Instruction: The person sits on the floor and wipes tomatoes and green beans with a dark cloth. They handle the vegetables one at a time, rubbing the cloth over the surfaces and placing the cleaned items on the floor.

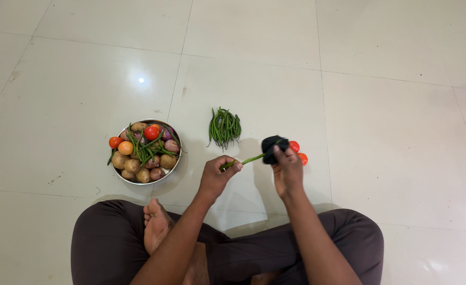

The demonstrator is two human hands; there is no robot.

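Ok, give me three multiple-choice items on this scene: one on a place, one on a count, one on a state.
1. Where is the bean pile?
A. in the bowl
B. on the floor between bowl and tomatoes
C. on the person's lap

2. How many tomatoes lie on the floor by the right hand?
A. two
B. five
C. none

3. What is the left hand doing?
A. resting flat on the floor
B. pinching one end of a bean
C. lifting the bowl

Answers:
1 B, the pile sits on bare tile right of the bowl.
2 A, two red ones show beside the dark cloth.
3 B, its fingers close on the bean's left end.
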